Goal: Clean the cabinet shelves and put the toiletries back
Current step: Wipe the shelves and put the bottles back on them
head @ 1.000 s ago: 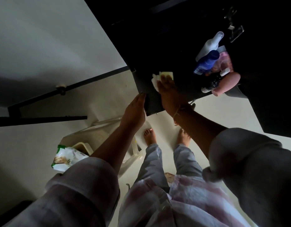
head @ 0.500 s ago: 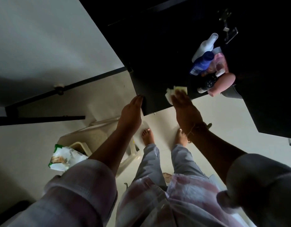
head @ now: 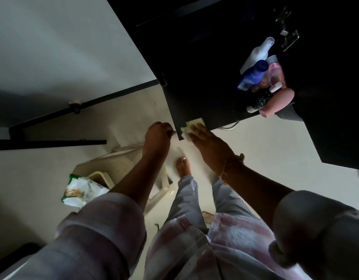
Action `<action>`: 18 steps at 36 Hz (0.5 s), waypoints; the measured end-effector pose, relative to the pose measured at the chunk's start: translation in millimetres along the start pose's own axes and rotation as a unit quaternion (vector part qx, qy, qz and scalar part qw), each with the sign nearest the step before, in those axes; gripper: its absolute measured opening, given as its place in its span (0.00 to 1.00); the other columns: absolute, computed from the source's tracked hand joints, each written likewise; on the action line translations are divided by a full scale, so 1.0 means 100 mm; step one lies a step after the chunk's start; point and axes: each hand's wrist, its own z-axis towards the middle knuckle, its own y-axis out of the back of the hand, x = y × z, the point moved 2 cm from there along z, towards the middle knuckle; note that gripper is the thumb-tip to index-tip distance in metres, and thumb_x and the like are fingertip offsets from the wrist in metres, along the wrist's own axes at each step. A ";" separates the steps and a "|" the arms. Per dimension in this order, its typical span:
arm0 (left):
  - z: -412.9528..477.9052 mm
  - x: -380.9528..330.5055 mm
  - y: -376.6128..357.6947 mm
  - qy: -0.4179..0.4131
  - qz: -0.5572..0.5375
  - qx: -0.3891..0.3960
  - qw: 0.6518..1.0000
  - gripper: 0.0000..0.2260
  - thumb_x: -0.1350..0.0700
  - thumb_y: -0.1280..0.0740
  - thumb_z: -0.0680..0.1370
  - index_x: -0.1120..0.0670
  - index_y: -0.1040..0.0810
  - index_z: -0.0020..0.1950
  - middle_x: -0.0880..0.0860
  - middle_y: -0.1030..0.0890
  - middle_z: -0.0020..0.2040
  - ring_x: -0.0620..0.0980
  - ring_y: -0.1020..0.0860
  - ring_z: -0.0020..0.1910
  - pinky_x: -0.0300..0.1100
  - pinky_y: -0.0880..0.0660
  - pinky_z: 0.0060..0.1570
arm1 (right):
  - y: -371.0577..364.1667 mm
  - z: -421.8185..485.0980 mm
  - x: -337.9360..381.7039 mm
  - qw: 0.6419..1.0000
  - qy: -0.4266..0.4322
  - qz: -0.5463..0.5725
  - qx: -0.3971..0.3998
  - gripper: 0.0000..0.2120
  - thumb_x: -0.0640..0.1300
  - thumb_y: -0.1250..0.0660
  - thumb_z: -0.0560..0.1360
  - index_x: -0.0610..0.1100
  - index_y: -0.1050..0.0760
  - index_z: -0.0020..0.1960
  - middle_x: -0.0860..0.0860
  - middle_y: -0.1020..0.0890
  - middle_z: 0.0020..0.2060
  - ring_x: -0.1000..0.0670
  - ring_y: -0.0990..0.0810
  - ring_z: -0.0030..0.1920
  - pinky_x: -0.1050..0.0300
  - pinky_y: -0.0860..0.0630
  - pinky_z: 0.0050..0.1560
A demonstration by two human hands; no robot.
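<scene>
While left fingers (head: 166,127) curl, right fingers (head: 199,131) press cloth (head: 193,124).

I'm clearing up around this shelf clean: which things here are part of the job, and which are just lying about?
Job: shelf; cloth under right hand; bottles.
Lying about: stool; packet; hinge.

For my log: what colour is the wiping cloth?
Pale yellow cloth, clearest in the head view.

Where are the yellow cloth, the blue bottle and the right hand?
yellow cloth (head: 195,123), head view, on its bare upper corner.
blue bottle (head: 253,76), head view, mid-body.
right hand (head: 212,147), head view, back of the hand.
</scene>
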 end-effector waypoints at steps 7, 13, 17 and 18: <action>-0.02 -0.07 0.07 -0.008 0.039 -0.059 0.998 0.09 0.58 0.38 0.81 0.58 0.19 0.51 0.59 0.17 0.45 0.58 0.20 0.44 0.43 0.31 0.41 | -0.07 0.23 -0.44 0.994 -0.095 -0.023 0.047 0.27 0.36 0.56 0.77 0.38 0.40 0.75 0.39 0.37 0.75 0.36 0.42 0.76 0.42 0.42 0.75; -0.02 -0.03 0.04 -0.012 0.009 -0.052 0.999 0.25 0.70 0.43 0.78 0.57 0.34 0.74 0.58 0.31 0.72 0.55 0.32 0.71 0.45 0.35 0.69 | -0.01 1.10 -0.39 0.986 -0.131 -0.019 0.098 0.27 0.41 0.45 0.81 0.40 0.48 0.78 0.40 0.46 0.78 0.37 0.49 0.77 0.44 0.50 0.77; 0.03 0.01 0.06 -0.063 0.058 -0.070 0.994 0.31 0.73 0.42 0.74 0.59 0.38 0.76 0.59 0.38 0.77 0.56 0.40 0.76 0.49 0.38 0.71 | 0.11 1.40 -0.25 0.985 -0.106 0.065 0.116 0.24 0.40 0.50 0.83 0.41 0.46 0.78 0.44 0.47 0.78 0.44 0.51 0.78 0.49 0.54 0.77; 0.04 0.01 0.07 -0.068 0.060 -0.072 0.993 0.31 0.73 0.42 0.73 0.60 0.38 0.76 0.59 0.39 0.77 0.57 0.41 0.76 0.49 0.38 0.71 | 0.13 1.43 -0.21 0.987 -0.097 0.042 0.123 0.24 0.42 0.50 0.83 0.41 0.47 0.78 0.44 0.48 0.79 0.43 0.52 0.78 0.49 0.55 0.77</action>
